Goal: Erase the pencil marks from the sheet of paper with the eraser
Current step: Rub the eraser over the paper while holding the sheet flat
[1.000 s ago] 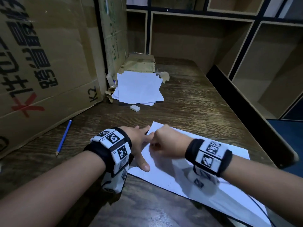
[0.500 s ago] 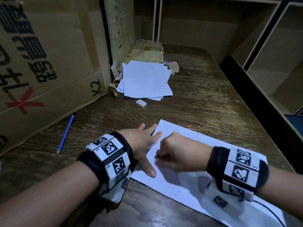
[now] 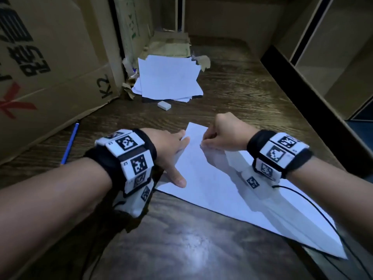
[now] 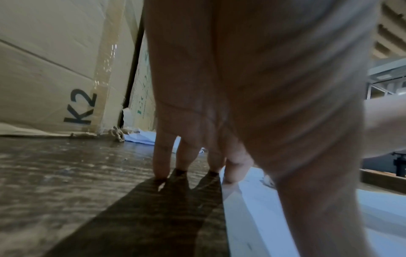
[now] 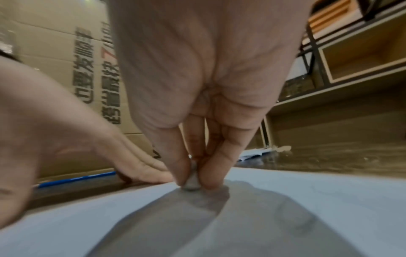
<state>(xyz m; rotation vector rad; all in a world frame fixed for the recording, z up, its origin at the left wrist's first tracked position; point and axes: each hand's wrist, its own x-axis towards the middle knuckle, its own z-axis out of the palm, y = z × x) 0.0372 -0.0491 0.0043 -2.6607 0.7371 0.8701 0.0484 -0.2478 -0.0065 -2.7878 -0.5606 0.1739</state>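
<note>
A white sheet of paper [image 3: 218,190] lies slantwise on the dark wooden table. My right hand [image 3: 203,141] is curled near the sheet's far corner and pinches a small grey eraser [image 5: 191,182] between thumb and fingers, its tip on the paper [image 5: 285,200]. My left hand [image 3: 177,150] lies flat with straight fingers [image 4: 161,161] on the sheet's left edge and the table, thumb spread onto the paper. Any pencil marks are too faint to make out.
A second white eraser [image 3: 164,105] lies in front of a stack of loose paper [image 3: 168,79] at the back. A blue pencil [image 3: 70,143] rests by the big cardboard box [image 3: 50,63] on the left. Open shelves [image 3: 333,57] rise along the right.
My right hand with the eraser has slid away from me toward the sheet's far corner. My left hand stays flat on the left edge. The head view has tilted down.
</note>
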